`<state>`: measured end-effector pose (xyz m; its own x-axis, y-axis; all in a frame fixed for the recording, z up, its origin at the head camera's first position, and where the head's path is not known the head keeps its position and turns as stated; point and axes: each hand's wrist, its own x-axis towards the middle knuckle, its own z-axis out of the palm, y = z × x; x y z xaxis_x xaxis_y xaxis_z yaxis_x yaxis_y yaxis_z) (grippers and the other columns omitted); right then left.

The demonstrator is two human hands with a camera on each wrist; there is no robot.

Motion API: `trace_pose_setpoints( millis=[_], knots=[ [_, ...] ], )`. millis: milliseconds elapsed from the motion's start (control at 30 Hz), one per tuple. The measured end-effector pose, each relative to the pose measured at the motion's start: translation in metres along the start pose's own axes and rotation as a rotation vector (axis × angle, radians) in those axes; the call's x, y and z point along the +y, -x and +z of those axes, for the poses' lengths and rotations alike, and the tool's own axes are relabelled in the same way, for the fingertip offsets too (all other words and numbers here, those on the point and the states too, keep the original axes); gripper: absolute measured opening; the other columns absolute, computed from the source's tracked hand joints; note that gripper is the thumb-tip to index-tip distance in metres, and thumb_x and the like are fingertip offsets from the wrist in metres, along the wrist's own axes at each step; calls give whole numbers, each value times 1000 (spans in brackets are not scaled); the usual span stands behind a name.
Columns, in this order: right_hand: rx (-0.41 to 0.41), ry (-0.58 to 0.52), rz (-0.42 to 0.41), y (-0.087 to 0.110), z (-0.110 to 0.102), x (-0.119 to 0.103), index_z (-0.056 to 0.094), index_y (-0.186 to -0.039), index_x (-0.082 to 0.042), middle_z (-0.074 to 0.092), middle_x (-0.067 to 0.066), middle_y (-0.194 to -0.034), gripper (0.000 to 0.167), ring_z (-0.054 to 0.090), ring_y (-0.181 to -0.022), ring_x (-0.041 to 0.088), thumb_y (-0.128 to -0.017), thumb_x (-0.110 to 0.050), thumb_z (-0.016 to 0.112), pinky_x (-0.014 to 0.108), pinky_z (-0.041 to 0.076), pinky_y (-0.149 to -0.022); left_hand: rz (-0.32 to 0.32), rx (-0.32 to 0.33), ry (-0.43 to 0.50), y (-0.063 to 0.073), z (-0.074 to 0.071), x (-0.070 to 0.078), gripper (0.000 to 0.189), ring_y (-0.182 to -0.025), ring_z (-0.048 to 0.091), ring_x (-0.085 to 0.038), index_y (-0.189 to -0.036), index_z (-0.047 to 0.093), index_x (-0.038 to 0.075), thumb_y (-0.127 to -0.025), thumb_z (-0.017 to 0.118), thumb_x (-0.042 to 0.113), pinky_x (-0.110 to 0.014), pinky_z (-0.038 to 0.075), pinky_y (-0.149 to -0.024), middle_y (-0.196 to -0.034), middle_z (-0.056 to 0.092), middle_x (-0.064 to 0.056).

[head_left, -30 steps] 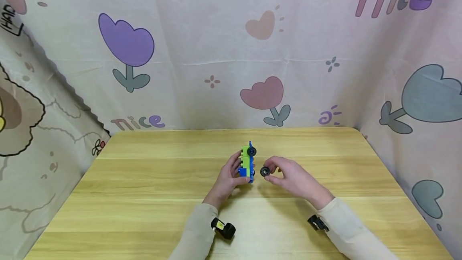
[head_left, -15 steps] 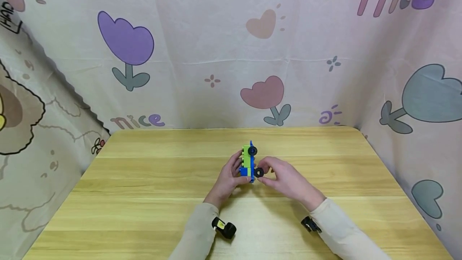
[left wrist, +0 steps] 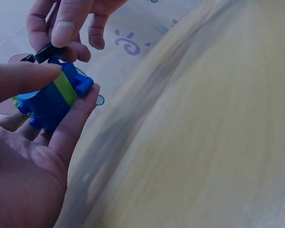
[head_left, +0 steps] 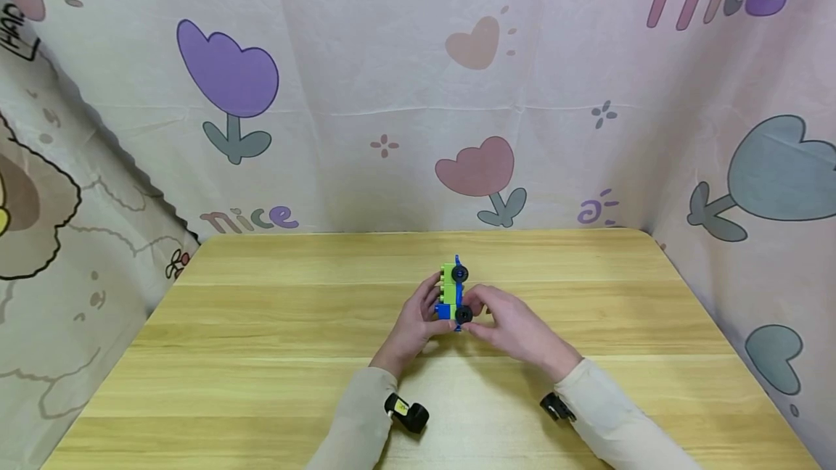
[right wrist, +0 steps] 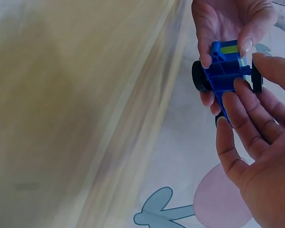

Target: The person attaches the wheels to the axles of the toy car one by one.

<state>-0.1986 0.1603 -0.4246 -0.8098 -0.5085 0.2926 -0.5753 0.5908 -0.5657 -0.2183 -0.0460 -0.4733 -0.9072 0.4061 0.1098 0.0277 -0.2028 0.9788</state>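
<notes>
A small toy car (head_left: 448, 292) of green and blue building bricks is held up on its side, its studs facing left in the head view. My left hand (head_left: 410, 328) grips it by the near end, thumb and fingers on opposite sides. With its thumb and fingers, my right hand (head_left: 519, 330) holds a black wheel (right wrist: 257, 76) against the car's side. The right wrist view shows a blue axle stub meeting this wheel; whether it is fully seated I cannot tell. Other black wheels, such as the far wheel (head_left: 460, 273), are on the car. Fingers partly cover its underside.
Below the hands lies a wood-grain table (head_left: 274, 339). Printed cloth (head_left: 366, 78) hangs behind it and along both sides. A black wrist camera (head_left: 406, 413) is strapped at the left sleeve, another camera (head_left: 557, 407) at the right sleeve.
My right hand has moved left, bringing the wheel from beside the car up against its near end. The left hand and the car have shifted only slightly to the right.
</notes>
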Motion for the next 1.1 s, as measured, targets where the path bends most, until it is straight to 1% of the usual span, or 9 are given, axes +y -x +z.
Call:
trace_pose_setpoints(
  millis=[267, 333, 467, 533, 600, 700, 833, 967, 1100],
  knots=[
    [1, 47, -4, -2, 3, 0, 60, -106, -15, 57, -11, -93, 30, 57, -85, 13, -83, -18, 80, 29, 50, -74, 12, 10, 8, -1, 0, -2, 93, -138, 34, -33, -155, 21, 6, -76, 65, -14, -42, 28, -112, -151, 35, -21],
    [10, 60, -8, -2, 3, -1, 60, -105, -15, 58, -10, -92, 30, 57, -84, 12, -83, -18, 80, 29, 51, -74, 8, 10, 21, -1, 1, -2, 91, -136, 37, -33, -156, 21, 6, -77, 63, -12, -41, 32, -110, -150, 37, -21],
    [11, 72, 11, -3, 4, -1, 60, -105, -16, 58, -11, -92, 30, 58, -84, 12, -83, -19, 80, 29, 51, -74, -8, 8, 74, 0, 3, -1, 85, -130, 44, -33, -156, 21, 9, -81, 61, -2, -39, 45, -99, -148, 40, -20],
    [7, 74, 17, -3, 5, -1, 60, -105, -16, 57, -12, -92, 30, 59, -84, 12, -83, -19, 80, 29, 51, -74, -15, 11, 85, 0, 4, 0, 82, -130, 45, -33, -156, 22, 10, -85, 62, 2, -37, 47, -96, -148, 39, -19],
    [2, 68, 20, -4, 5, -1, 60, -105, -16, 57, -12, -92, 29, 59, -85, 13, -84, -19, 80, 29, 51, -74, -14, 13, 79, 0, 4, 0, 81, -131, 44, -32, -156, 23, 10, -87, 65, 3, -36, 46, -98, -149, 39, -19],
    [-11, 14, 27, -4, 5, -1, 61, -107, -17, 58, -12, -93, 25, 60, -87, 14, -87, -21, 76, 33, 52, -75, -14, 18, 57, -1, 3, -1, 82, -134, 41, -30, -156, 23, 10, -87, 68, 3, -35, 42, -101, -150, 38, -18],
    [-31, -109, 83, -4, 3, 0, 63, -108, -19, 61, -13, -94, 15, 60, -89, 11, -94, -20, 68, 37, 52, -77, -21, 29, 50, -1, 1, 0, 84, -135, 40, -29, -155, 24, 11, -86, 69, 3, -36, 41, -103, -151, 38, -16],
    [-39, -217, 137, -5, 2, 1, 64, -109, -17, 63, -10, -95, 12, 59, -89, 10, -97, -18, 64, 35, 51, -77, -19, 28, 71, -1, 1, 2, 83, -134, 41, -28, -155, 24, 11, -86, 69, 3, -35, 42, -102, -149, 41, -16],
    [-54, -318, 193, -6, 4, 4, 63, -111, -11, 64, -4, -96, 15, 60, -87, 17, -99, -19, 61, 31, 52, -73, -17, 18, 99, -1, 1, 4, 81, -131, 45, -29, -155, 24, 12, -87, 67, 3, -35, 47, -97, -148, 42, -15]
  ],
)
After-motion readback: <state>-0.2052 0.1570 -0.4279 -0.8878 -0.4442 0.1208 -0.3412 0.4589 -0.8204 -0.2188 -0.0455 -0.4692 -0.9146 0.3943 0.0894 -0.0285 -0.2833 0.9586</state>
